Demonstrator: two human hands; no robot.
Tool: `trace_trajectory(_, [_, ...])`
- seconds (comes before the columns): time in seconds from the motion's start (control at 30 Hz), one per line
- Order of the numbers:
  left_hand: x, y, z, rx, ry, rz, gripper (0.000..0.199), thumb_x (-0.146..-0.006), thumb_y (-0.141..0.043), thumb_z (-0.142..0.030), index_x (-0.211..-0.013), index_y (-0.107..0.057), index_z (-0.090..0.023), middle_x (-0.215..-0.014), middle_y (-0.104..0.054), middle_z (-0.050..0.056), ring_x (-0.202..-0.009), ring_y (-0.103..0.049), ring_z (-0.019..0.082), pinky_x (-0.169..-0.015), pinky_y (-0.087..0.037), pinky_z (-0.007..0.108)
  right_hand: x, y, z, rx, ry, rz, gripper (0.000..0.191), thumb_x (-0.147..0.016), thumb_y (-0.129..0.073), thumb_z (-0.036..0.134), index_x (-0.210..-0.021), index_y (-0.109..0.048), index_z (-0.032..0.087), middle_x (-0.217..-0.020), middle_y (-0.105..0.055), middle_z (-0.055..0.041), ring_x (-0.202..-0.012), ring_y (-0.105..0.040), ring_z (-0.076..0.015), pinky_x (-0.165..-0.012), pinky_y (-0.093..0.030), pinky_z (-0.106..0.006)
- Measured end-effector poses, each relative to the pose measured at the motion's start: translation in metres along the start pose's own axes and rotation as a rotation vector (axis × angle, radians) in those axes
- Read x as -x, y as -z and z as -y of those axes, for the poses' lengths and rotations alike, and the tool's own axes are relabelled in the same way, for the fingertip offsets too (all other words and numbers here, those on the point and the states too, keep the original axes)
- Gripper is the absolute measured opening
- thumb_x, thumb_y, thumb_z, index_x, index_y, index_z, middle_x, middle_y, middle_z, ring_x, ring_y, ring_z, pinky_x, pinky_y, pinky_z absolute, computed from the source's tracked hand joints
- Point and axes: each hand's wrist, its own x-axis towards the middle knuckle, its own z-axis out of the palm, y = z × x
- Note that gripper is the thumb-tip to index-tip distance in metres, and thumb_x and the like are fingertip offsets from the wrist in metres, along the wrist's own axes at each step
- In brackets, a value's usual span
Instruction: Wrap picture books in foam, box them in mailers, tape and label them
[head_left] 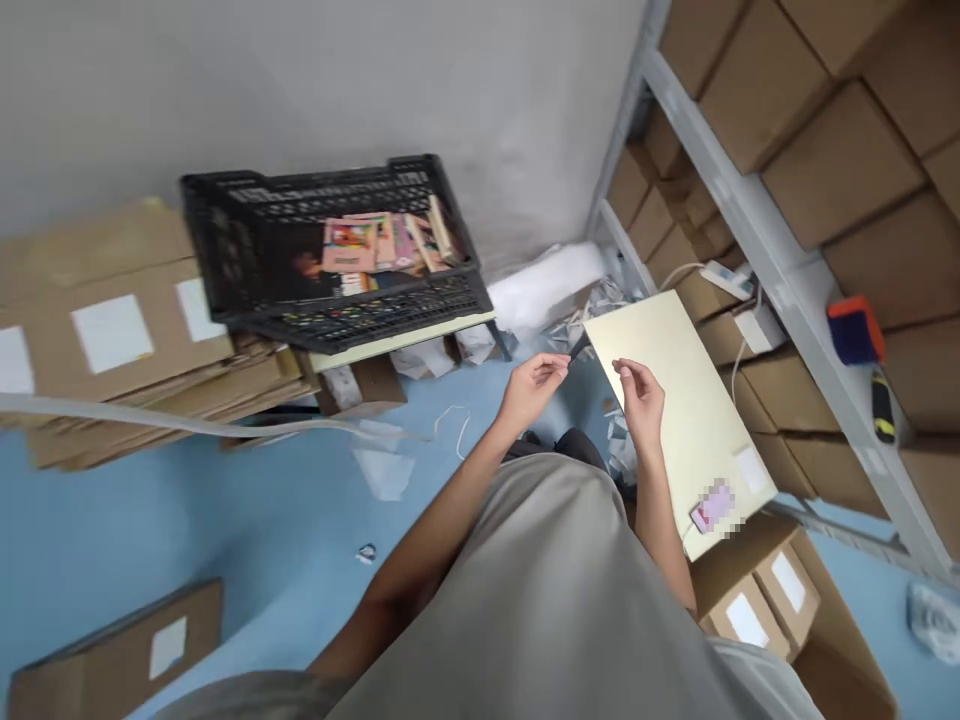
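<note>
My left hand is in front of my body with its fingers closed in a pinch, above the gap between two tables. My right hand is pinched too, over the left edge of the cream table. The hands are apart, palms turned toward each other. Whatever sits between the fingertips of either hand is too small to make out. A phone lies at the near end of the cream table, beside a white paper.
A black crate holding pink packs stands at the upper left, near stacked flat cardboard. Shelves of brown boxes line the right. An open carton sits at the lower right. A pale strap crosses the left.
</note>
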Motion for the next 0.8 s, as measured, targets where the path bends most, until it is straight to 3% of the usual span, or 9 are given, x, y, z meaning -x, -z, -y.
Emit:
trace_trajectory(0.17, [-0.014, 0.072, -0.009, 0.065, 0.008, -0.292, 0.037, -0.090, -0.083, -0.056, -0.104, -0.078, -0.022, -0.127, -0.086, 0.013, -0.121, -0.081, 0.030, -0.115, -0.062, 0.051, -0.051, -0.088, 0.011, -0.028, 0.028, 0.281, 0.042, -0.104, -0.069, 0.062, -0.115, -0.081, 0.023, -0.120, -0.088, -0.0126, -0.115, -0.083, -0.0299, -0.111, -0.064, -0.049])
trace_trajectory(0.4, [-0.045, 0.154, -0.022, 0.042, 0.029, -0.543, 0.039, -0.087, -0.088, -0.058, -0.101, -0.078, -0.023, -0.127, -0.086, 0.012, -0.120, -0.080, 0.029, -0.117, -0.061, 0.050, -0.116, -0.194, 0.023, -0.035, 0.026, 0.559, 0.047, -0.103, -0.068, 0.067, -0.114, -0.081, 0.023, -0.119, -0.088, -0.0123, -0.114, -0.083, -0.0296, -0.108, -0.065, -0.046])
trace_trajectory(0.57, [-0.099, 0.208, -0.023, -0.031, 0.043, -0.704, 0.043, -0.085, -0.089, -0.061, -0.099, -0.075, -0.023, -0.125, -0.085, 0.013, -0.120, -0.080, 0.029, -0.112, -0.063, 0.048, -0.168, -0.263, 0.038, -0.014, 0.040, 0.705, 0.044, -0.106, -0.065, 0.064, -0.116, -0.082, 0.025, -0.121, -0.089, -0.0100, -0.115, -0.083, -0.0278, -0.105, -0.065, -0.041])
trace_trajectory(0.7, [-0.153, 0.241, -0.015, -0.148, 0.030, -0.717, 0.040, -0.090, -0.082, -0.056, -0.106, -0.071, -0.022, -0.126, -0.083, 0.015, -0.120, -0.081, 0.029, -0.110, -0.063, 0.045, -0.203, -0.312, 0.035, 0.053, 0.089, 0.822, 0.037, -0.109, -0.063, 0.057, -0.118, -0.082, 0.026, -0.118, -0.088, -0.0074, -0.108, -0.083, -0.0246, -0.099, -0.067, -0.037])
trace_trajectory(0.8, [-0.192, 0.261, -0.009, -0.309, 0.191, -0.697, 0.041, -0.093, -0.080, -0.044, -0.125, -0.069, -0.020, -0.133, -0.082, 0.017, -0.114, -0.082, 0.027, -0.105, -0.064, 0.042, -0.217, -0.348, 0.028, 0.142, 0.174, 0.892, 0.029, -0.111, -0.061, 0.044, -0.120, -0.081, 0.025, -0.119, -0.086, -0.0082, -0.107, -0.082, -0.0240, -0.100, -0.066, -0.037])
